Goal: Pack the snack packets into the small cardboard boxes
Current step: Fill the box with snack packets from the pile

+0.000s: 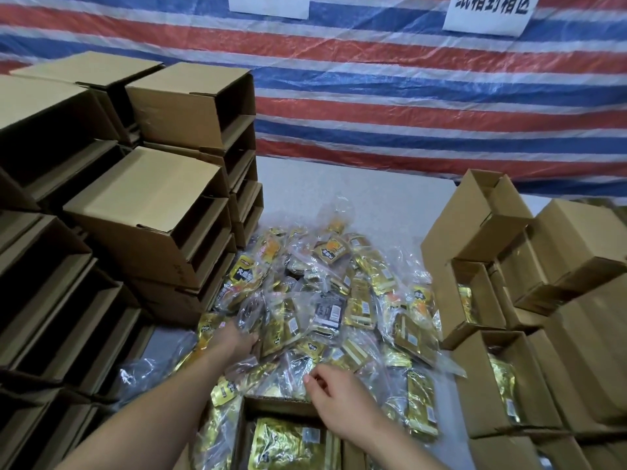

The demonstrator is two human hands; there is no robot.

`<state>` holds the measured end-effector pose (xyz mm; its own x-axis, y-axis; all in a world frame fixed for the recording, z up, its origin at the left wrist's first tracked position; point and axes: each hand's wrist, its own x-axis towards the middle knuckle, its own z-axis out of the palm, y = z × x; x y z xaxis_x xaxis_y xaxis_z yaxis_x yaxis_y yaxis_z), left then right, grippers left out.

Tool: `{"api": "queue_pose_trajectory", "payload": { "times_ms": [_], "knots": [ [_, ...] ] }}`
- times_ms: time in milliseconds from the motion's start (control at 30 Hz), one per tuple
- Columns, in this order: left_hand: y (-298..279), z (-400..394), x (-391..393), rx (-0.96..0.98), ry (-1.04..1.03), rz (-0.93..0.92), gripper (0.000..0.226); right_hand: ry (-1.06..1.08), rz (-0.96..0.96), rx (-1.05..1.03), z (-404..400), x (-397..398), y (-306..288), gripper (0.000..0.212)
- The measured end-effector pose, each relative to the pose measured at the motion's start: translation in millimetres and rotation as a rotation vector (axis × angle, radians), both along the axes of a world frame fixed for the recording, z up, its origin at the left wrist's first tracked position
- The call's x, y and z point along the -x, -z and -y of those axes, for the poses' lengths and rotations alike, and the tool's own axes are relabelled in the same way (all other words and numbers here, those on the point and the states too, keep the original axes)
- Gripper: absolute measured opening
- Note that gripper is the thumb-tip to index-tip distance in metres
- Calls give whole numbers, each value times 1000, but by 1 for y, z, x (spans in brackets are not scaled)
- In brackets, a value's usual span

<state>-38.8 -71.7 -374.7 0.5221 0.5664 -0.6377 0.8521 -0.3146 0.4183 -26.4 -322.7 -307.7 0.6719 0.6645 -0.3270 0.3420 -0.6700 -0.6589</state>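
Left third of frame: empty boxes (142, 212) stacked on their sides, openings facing right, none holding packets that I can see.

Left hand (237, 340), centre-left: reaches up into the near edge of the packets (325, 300). Fingers are buried under clear wrap, curled round a dark-and-gold packet (271, 330); judged a grip, though the fingertips are hidden.

Centre: packets lie in a loose heap on the table (356, 184), gold and black, wrapped in clear plastic, pointing every way; no common long axis.

Bottom centre: open box (271, 401) just below the heap, its far rim touching the pile. 1 gold packet lies flat inside, possibly more beneath.

Right hand (336, 398): over the box's far right corner, fingers loosely bent, tips resting on the crinkled wrap at the heap's near edge. Cannot tell if it pinches anything.

Key relation: heap lies directly beyond both hands, box directly beneath them. Left hand is deeper in the heap; right is nearer the box.

Right third: filled boxes (492, 378) standing open-side toward the heap, gold packets on edge inside at least 2.
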Motion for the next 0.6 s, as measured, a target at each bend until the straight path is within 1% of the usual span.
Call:
{"api": "queue_pose_trajectory", "payload": {
  "times_ms": [67,167,233,300,400,500,600],
  "knots": [
    [0,-5,6,26,-21,60,57,18,-32,-10,-1,-1,1,28],
    [0,-13,16,-16,-60,139,39,68,-114,-33,-2,-4,5,20],
    [-6,-14,20,-16,-102,196,32,112,-141,-50,0,-5,7,16],
    [-17,-14,23,-51,-93,208,32,140,-165,-51,2,-5,8,14],
    [-36,-11,27,-123,-44,220,39,144,-198,-26,4,-3,9,15],
    [-52,-9,30,-121,-35,286,40,139,-243,-17,7,-4,3,16],
    [-70,-6,31,-69,-28,394,32,170,-301,-10,7,-10,-7,16]
  ]
}}
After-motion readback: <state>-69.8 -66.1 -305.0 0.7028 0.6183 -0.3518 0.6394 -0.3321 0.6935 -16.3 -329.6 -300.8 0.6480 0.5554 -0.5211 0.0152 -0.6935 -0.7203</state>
